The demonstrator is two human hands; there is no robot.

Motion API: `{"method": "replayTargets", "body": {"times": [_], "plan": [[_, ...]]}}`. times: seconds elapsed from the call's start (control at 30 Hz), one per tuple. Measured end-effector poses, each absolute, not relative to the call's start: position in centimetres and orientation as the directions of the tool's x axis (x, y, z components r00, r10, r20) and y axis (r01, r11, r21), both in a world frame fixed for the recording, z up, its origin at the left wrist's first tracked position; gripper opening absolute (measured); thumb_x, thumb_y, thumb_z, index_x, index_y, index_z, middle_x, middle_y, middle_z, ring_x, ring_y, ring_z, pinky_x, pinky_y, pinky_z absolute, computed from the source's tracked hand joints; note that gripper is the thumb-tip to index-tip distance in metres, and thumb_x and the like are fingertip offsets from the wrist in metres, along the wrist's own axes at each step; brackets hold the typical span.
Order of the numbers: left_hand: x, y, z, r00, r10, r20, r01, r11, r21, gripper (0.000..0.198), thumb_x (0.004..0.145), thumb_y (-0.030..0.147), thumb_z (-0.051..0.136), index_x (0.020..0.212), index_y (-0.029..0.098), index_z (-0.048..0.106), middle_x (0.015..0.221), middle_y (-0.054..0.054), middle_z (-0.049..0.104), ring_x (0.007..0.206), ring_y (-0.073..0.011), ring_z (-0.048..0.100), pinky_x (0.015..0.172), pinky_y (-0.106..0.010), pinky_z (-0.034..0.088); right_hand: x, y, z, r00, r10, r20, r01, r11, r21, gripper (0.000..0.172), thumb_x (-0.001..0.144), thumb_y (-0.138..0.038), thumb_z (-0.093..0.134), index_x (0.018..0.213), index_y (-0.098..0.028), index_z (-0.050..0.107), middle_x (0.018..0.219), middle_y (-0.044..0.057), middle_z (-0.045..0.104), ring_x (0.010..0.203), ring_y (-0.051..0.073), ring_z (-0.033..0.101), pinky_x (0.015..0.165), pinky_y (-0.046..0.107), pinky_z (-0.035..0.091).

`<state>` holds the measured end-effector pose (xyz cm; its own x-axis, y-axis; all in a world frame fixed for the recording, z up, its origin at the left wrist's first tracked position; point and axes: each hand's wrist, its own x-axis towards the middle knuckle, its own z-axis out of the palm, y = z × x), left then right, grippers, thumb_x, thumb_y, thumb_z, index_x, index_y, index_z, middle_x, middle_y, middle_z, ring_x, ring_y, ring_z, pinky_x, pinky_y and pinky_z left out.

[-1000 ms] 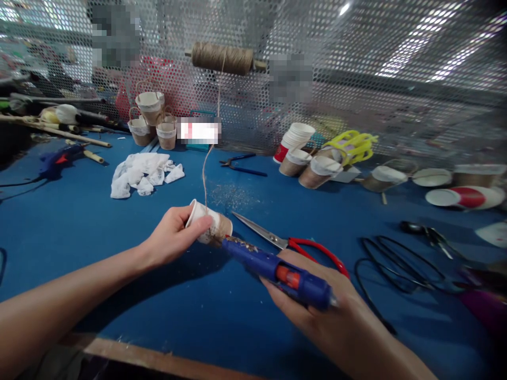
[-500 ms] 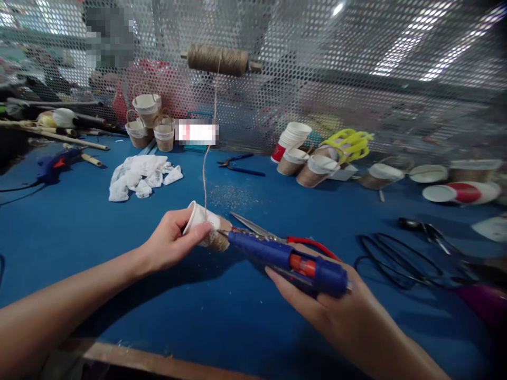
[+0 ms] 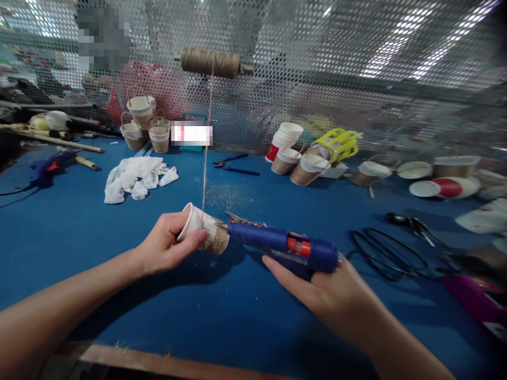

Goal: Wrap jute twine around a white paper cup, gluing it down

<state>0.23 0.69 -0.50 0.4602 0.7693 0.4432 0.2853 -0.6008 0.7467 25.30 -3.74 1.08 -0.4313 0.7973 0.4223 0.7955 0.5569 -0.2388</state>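
My left hand [image 3: 170,240] grips a white paper cup [image 3: 191,221], tilted on its side, its lower part wrapped in brown twine. The thumb presses on the cup's side near a strand of twine [image 3: 205,179], which runs up to a twine spool [image 3: 210,62] on the mesh. My right hand [image 3: 317,290] is closed around a blue hot glue gun [image 3: 269,240]. The gun's nozzle is at the twine-wrapped part of the cup; whether it touches, I cannot tell. Scissors [image 3: 233,216] lie behind the gun, mostly hidden by it.
Pliers [image 3: 237,164] and crumpled white fabric [image 3: 134,177] lie beyond the cup. Twine-wrapped cups [image 3: 160,138] stand at back left, others [image 3: 311,171] at right beside stacked paper cups [image 3: 288,136]. A second glue gun [image 3: 49,170] lies left, a black cable [image 3: 384,258] right.
The glue gun has swung more level, its rear end rising, with the nozzle still by the cup. The scissors are more covered. The whole view has shifted slightly.
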Motion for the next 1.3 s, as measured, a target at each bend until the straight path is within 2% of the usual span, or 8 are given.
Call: {"method": "replayTargets", "body": {"times": [0.2, 0.43, 0.63, 0.73, 0.9, 1.03, 1.2, 1.3], "plan": [[0.3, 0.8, -0.3, 0.476, 0.718, 0.508, 0.225, -0.658, 0.718, 0.024, 0.08, 0.016, 0.047, 0.057, 0.014, 0.046, 0.055, 0.003, 0.041, 0.05, -0.0075, 0.035, 0.047, -0.02, 0.031, 23.6, -3.2, 3.4, -0.245, 0.954, 0.174, 0.699, 0.298, -0.65, 0.02, 0.078, -0.034, 0.05, 0.064, -0.021, 0.057, 0.047, -0.001, 0.056, 0.038, 0.013, 0.051, 0.037, 0.026, 0.044], [0.2, 0.7, -0.3, 0.462, 0.729, 0.505, 0.235, -0.65, 0.723, 0.024, 0.08, 0.019, 0.046, 0.057, 0.014, 0.046, 0.054, 0.003, 0.041, 0.049, -0.0076, 0.035, 0.047, -0.02, 0.031, 25.1, 0.5, 4.6, -0.166, 0.974, -0.156, 0.47, -0.061, -0.881, 0.018, 0.076, -0.035, 0.058, 0.074, -0.017, 0.059, 0.047, -0.006, 0.046, 0.04, 0.007, 0.043, 0.041, 0.021, 0.038], [0.1, 0.9, -0.4, 0.447, 0.772, 0.452, 0.265, -0.597, 0.757, 0.024, 0.081, 0.025, 0.045, 0.061, 0.013, 0.051, 0.056, 0.002, 0.044, 0.051, -0.0088, 0.037, 0.048, -0.021, 0.033, 27.2, 6.8, 2.7, 0.169, 0.972, -0.166, 0.565, -0.233, -0.792, 0.019, 0.082, -0.029, 0.055, 0.076, -0.011, 0.058, 0.073, 0.005, 0.059, 0.061, 0.011, 0.054, 0.056, 0.025, 0.046], [0.1, 1.0, -0.4, 0.458, 0.771, 0.443, 0.251, -0.59, 0.767, 0.024, 0.081, 0.025, 0.045, 0.063, 0.012, 0.052, 0.057, 0.001, 0.046, 0.052, -0.0089, 0.037, 0.049, -0.021, 0.033, 27.5, 8.7, 1.2, 0.196, 0.958, -0.21, 0.612, -0.287, -0.737, 0.025, 0.087, -0.03, 0.05, 0.106, -0.015, 0.055, 0.105, 0.008, 0.058, 0.086, 0.017, 0.058, 0.073, 0.035, 0.05], [0.1, 0.9, -0.5, 0.466, 0.767, 0.441, 0.259, -0.595, 0.761, 0.025, 0.081, 0.026, 0.045, 0.062, 0.012, 0.051, 0.056, 0.001, 0.044, 0.052, -0.009, 0.036, 0.049, -0.021, 0.032, 26.7, 9.2, 0.9, 0.159, 0.983, -0.092, 0.7, -0.178, -0.691, 0.028, 0.086, -0.029, 0.05, 0.111, -0.016, 0.054, 0.115, 0.009, 0.054, 0.095, 0.019, 0.056, 0.079, 0.038, 0.048], [0.3, 0.9, -0.5, 0.474, 0.774, 0.421, 0.265, -0.581, 0.77, 0.026, 0.081, 0.027, 0.044, 0.061, 0.012, 0.051, 0.057, 0.002, 0.043, 0.052, -0.009, 0.036, 0.049, -0.021, 0.032, 23.2, 7.9, 3.3, -0.058, 0.998, 0.021, 0.692, 0.056, -0.72, 0.02, 0.08, -0.031, 0.058, 0.083, -0.013, 0.065, 0.096, 0.013, 0.061, 0.089, 0.022, 0.056, 0.073, 0.033, 0.046], [0.5, 0.8, -0.5, 0.47, 0.79, 0.393, 0.25, -0.547, 0.799, 0.027, 0.08, 0.029, 0.047, 0.059, 0.013, 0.051, 0.057, 0.002, 0.043, 0.052, -0.009, 0.036, 0.05, -0.021, 0.032, 17.3, 5.4, 5.3, -0.434, 0.899, 0.05, 0.411, 0.247, -0.878, 0.019, 0.08, -0.035, 0.055, 0.082, -0.018, 0.063, 0.068, -0.001, 0.058, 0.058, 0.009, 0.05, 0.052, 0.022, 0.041], [0.5, 0.8, -0.6, 0.45, 0.848, 0.28, 0.192, -0.398, 0.897, 0.027, 0.079, 0.035, 0.051, 0.067, 0.012, 0.057, 0.059, 0.001, 0.048, 0.054, -0.0097, 0.039, 0.052, -0.021, 0.033, 16.6, 4.3, 5.4, -0.473, 0.872, 0.125, 0.21, 0.25, -0.945, 0.012, 0.075, -0.026, 0.06, 0.07, -0.015, 0.058, 0.058, -0.005, 0.051, 0.05, 0.006, 0.043, 0.049, 0.021, 0.036]]}}
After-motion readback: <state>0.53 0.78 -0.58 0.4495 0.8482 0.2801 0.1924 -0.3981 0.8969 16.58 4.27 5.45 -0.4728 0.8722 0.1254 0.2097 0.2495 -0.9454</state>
